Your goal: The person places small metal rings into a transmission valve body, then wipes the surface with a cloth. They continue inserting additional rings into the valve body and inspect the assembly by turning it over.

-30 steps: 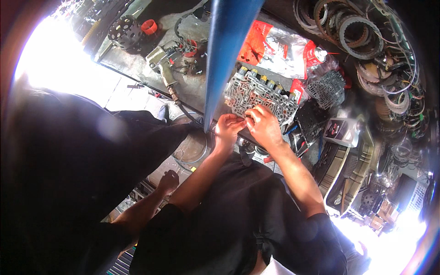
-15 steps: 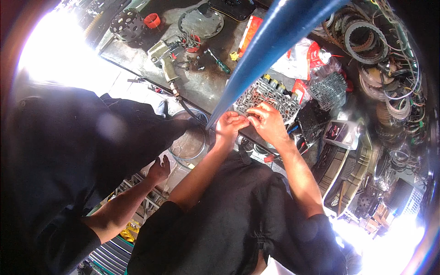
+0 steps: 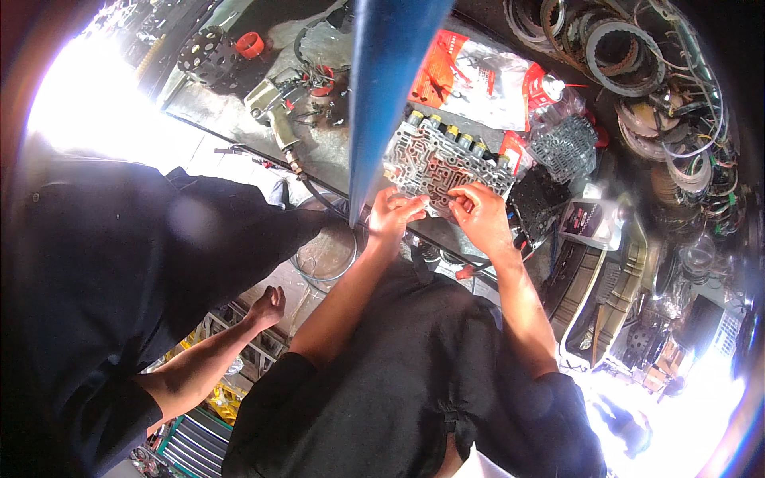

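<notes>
- Evidently, the channelled metal block point(image 3: 440, 163) lies on the tabletop point(image 3: 328, 147), its near edge beside both hands.
- Left hand point(image 3: 394, 216): fingers loosely curled; right hand point(image 3: 483, 215): fingers bent close together; cannot tell whether either grips anything.
- Best work low and steadily, the block in sight.

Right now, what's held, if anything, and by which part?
Cannot tell: left hand and right hand are at the valve body; anything pinched is too small to see.
</notes>
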### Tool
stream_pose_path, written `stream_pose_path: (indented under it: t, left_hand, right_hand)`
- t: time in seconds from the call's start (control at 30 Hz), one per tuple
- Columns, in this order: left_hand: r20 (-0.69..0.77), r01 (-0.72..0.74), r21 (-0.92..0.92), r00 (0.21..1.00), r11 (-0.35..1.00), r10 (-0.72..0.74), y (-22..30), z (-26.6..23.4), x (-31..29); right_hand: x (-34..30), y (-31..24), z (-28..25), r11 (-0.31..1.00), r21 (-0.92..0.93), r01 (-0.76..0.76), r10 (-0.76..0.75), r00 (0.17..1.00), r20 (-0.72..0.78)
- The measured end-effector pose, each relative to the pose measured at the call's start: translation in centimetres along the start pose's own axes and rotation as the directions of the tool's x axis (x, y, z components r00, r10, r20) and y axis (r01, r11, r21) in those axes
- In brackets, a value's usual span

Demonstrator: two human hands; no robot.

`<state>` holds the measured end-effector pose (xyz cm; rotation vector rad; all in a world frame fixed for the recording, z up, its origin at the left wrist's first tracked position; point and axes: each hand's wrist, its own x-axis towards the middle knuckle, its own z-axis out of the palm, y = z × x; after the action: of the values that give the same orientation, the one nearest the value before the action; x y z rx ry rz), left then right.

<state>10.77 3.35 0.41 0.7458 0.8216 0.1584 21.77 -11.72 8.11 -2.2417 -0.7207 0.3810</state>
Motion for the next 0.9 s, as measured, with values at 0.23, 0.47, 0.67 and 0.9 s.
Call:
stream_pose_path:
  t: [0.23,0.47,0.67,0.9]
  left_hand:
    - [0.080,-0.020,0.057,0.997,0.998,0.016,0.0,-0.2,0.9]
    - [0.088,0.019,-0.011,0.996,1.000,-0.018,0.4,0.0,1.0]
    - [0.069,0.009,-0.024,0.998,1.000,-0.008,0.0,0.0,1.2]
    - [0.075,0.021,-0.059,0.997,0.998,-0.017,0.4,0.6,0.4]
  right_hand:
    - [0.0,0.5,1.9,0.991,-0.023,0.135,-0.135,0.991,0.012]
    - [0.2,0.9,3.3,0.941,-0.195,0.278,-0.294,0.954,-0.062]
    - [0.3,0.8,3.5,0.921,-0.327,0.212,-0.227,0.974,-0.009]
    - [1.2,-1.2,1.9,0.954,-0.278,0.109,-0.077,0.989,0.125]
